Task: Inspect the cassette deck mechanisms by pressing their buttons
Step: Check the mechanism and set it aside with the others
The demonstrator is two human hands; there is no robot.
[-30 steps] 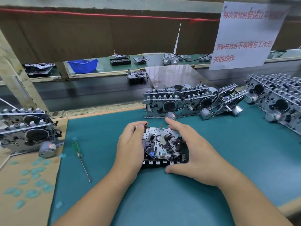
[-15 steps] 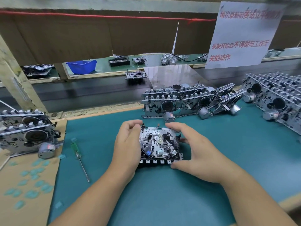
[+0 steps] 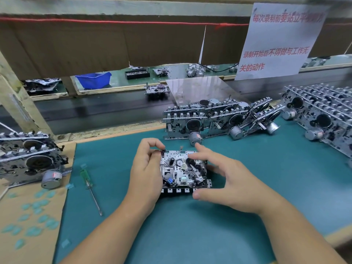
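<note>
A metal cassette deck mechanism [image 3: 183,170] lies flat on the teal mat [image 3: 190,235], its row of square buttons [image 3: 178,190] along the near edge. My left hand [image 3: 146,172] wraps its left side, fingertips curled at the far left corner. My right hand [image 3: 224,180] spans the right side: its index finger reaches over the top edge, its thumb lies at the near edge by the buttons.
Stacks of more cassette mechanisms stand behind [image 3: 219,119], at the right [image 3: 320,115] and on cardboard at the left [image 3: 28,159]. A green-handled screwdriver [image 3: 89,187] lies left of my hands. A conveyor belt [image 3: 95,109] runs beyond the mat; a paper sign [image 3: 280,40] hangs above.
My right hand has opened wider and slid a little to the right, uncovering more of the mechanism's top. My left fingertips have curled onto its far left corner.
</note>
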